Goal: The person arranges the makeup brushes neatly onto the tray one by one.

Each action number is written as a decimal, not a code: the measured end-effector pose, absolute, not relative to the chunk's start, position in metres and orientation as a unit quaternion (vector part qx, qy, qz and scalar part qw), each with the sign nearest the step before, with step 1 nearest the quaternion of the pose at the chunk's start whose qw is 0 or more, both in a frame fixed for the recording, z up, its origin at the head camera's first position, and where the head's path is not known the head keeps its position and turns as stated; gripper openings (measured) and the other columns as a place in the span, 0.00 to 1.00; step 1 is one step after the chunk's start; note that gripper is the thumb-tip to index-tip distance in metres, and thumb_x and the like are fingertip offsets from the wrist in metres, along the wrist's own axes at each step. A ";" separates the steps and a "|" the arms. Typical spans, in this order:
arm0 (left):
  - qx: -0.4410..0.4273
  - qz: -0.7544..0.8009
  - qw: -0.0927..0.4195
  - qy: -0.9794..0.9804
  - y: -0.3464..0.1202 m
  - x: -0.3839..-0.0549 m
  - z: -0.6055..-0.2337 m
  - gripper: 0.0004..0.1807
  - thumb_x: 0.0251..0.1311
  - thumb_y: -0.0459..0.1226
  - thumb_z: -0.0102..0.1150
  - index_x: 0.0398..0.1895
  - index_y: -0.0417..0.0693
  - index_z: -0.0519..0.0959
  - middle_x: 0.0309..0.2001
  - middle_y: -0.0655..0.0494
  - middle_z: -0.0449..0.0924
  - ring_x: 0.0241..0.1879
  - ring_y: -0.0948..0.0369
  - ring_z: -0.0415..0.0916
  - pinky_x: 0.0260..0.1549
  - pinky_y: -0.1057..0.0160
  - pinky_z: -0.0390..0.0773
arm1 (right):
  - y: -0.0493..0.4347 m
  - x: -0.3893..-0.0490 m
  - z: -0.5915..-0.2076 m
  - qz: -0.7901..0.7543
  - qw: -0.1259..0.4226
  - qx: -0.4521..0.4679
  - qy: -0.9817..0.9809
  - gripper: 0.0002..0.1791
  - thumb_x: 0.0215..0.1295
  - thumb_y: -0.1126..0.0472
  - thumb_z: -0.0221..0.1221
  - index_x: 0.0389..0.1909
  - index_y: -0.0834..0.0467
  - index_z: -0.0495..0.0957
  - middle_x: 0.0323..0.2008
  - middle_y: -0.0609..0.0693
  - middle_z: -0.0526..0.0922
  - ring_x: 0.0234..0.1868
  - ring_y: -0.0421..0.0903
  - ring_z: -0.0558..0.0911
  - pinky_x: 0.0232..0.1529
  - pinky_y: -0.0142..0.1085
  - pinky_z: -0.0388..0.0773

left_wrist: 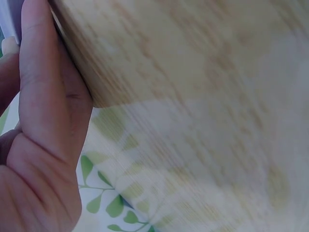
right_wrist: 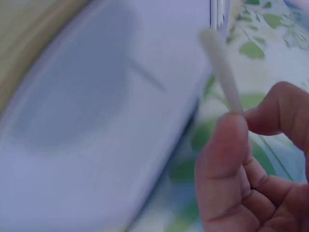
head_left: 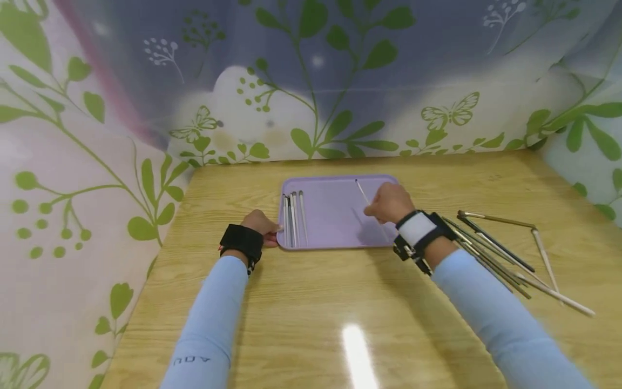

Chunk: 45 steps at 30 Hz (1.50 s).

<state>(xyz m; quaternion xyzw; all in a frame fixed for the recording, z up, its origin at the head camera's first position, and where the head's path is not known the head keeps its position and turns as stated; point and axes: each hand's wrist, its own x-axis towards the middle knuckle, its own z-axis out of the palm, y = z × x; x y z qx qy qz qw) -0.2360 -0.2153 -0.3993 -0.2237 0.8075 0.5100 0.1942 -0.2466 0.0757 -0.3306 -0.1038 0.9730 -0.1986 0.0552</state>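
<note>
lilac tray [head_left: 330, 216] on a wood table [head_left: 301, 313]; pale brush [head_left: 362, 191] in right hand's [head_left: 390, 203] pinch.
table runs under everything; tray beneath the right fingers, its left rim held by the left hand [head_left: 259, 223], thumb at the edge. loose pile of brushes [head_left: 510, 254] on the table, rightward of the right fingers, lying at mixed angles. row of brushes [head_left: 295, 219] inside tray, well left of the right fingers, just beside the left thumb; long axes near-to-far. held brush raised over tray, thumb and finger closed narrow on it; dark tip points away and leftward from the pinch, aslant to the row. left hand nearer the row, right hand nearer the pile.
</note>
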 end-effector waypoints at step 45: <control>-0.229 0.504 0.216 0.804 -0.219 -0.242 -0.405 0.14 0.49 0.34 0.57 0.37 0.34 0.72 0.14 0.51 0.73 0.13 0.62 0.74 0.24 0.62 0.80 | 0.215 -0.200 -0.348 -0.137 0.039 -0.090 0.986 0.09 0.48 0.64 0.52 0.14 0.61 0.75 0.09 0.46 0.71 0.12 0.41 0.67 0.11 0.30 0.59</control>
